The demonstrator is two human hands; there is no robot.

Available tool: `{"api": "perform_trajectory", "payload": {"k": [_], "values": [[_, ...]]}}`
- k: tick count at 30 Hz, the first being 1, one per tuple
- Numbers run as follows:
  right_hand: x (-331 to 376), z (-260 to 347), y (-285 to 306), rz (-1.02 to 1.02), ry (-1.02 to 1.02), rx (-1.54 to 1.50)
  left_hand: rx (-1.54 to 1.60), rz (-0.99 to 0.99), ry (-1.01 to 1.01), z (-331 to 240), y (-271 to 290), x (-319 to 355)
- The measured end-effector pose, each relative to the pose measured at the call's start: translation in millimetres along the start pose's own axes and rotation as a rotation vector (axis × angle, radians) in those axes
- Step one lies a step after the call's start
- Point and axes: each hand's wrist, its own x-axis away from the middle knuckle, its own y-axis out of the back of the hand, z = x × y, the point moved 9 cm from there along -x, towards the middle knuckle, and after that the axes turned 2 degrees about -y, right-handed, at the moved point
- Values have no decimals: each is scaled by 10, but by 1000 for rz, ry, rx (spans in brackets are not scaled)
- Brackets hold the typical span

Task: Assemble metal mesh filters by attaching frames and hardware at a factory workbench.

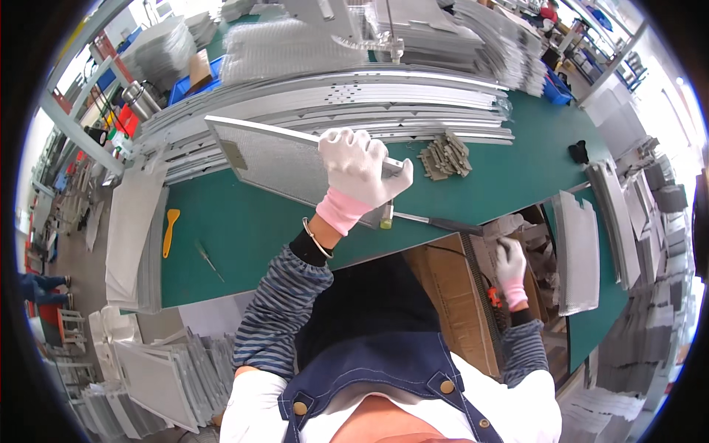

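Green bench [244, 236], mesh panel [273, 159] under left fingers [354, 148]

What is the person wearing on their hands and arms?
Both hands wear white knitted gloves with pink cuffs: the left hand and the right hand. The sleeves are striped in dark blue and grey, with a black inner cuff showing at each wrist. A thin silver-coloured bangle circles the left wrist.

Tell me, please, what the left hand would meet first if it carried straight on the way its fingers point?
Probably the stacked long grey metal strips behind the framed mesh filter panel that the left hand grips, though depth is unclear.
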Motion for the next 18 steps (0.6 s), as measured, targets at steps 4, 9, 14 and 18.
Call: {"api": "perform_trajectory", "payload": {"k": [4, 9, 14, 18], "values": [[943, -1764, 154, 246, -462, 451, 29, 5, -12, 33, -63, 1], [2214, -2687, -110, 639, -879, 464, 51, 7, -57, -59, -109, 0], [2727, -3004, -449, 441, -973, 238, -34, 116, -140, -199, -68, -52], [2076, -2571, -261, 74, -797, 587, -118, 81, -232, -170, 109, -13]]}}
